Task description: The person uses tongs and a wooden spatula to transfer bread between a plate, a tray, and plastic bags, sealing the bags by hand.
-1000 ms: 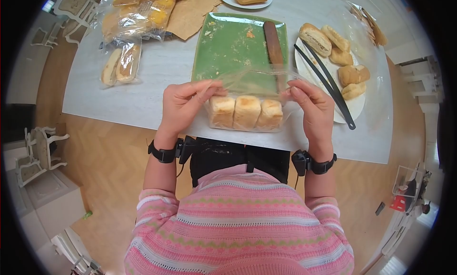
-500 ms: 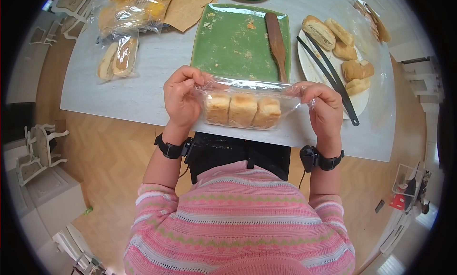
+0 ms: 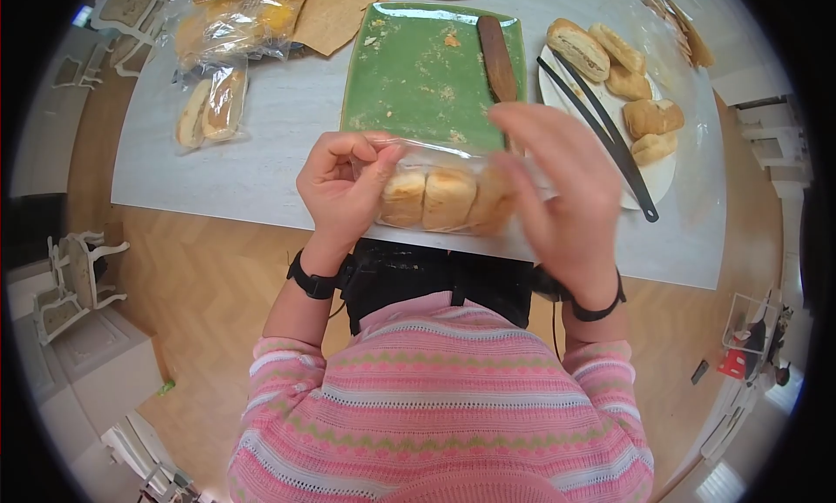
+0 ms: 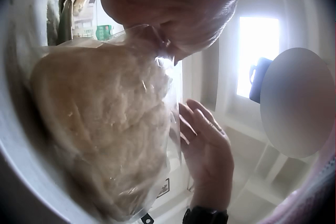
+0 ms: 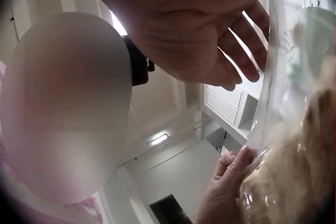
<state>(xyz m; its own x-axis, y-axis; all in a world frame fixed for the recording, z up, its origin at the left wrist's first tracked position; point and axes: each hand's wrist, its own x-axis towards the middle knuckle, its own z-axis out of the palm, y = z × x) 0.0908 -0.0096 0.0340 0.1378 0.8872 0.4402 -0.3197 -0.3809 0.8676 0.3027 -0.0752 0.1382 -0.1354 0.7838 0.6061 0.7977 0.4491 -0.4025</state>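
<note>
A clear plastic bag (image 3: pixel 435 146) with three small bread rolls (image 3: pixel 448 198) side by side lies at the near edge of the table. My left hand (image 3: pixel 341 176) pinches the bag's top left corner between thumb and fingers. Blurred by motion, my right hand (image 3: pixel 566 194) is over the bag's right end with fingers extended and spread, covering part of the third roll. From the right wrist, that hand (image 5: pixel 194 29) shows straight fingers beside the film, and the left hand (image 5: pixel 228 187) grips the far corner. The left wrist view shows the bagged bread (image 4: pixel 105 124) up close.
Beyond the bag lies a green tray (image 3: pixel 409 76) with crumbs and a wooden spatula (image 3: pixel 496 59). To the right, a white plate (image 3: pixel 557 94) holds several bread pieces and black tongs (image 3: pixel 614 150). Bagged rolls (image 3: pixel 213 107) and brown paper (image 3: pixel 335 20) lie at the left.
My right hand has let go of the bag's right top edge, and its fingers have opened out. The left hand still holds its corner. The film was pulled taut sideways half a second ago.
</note>
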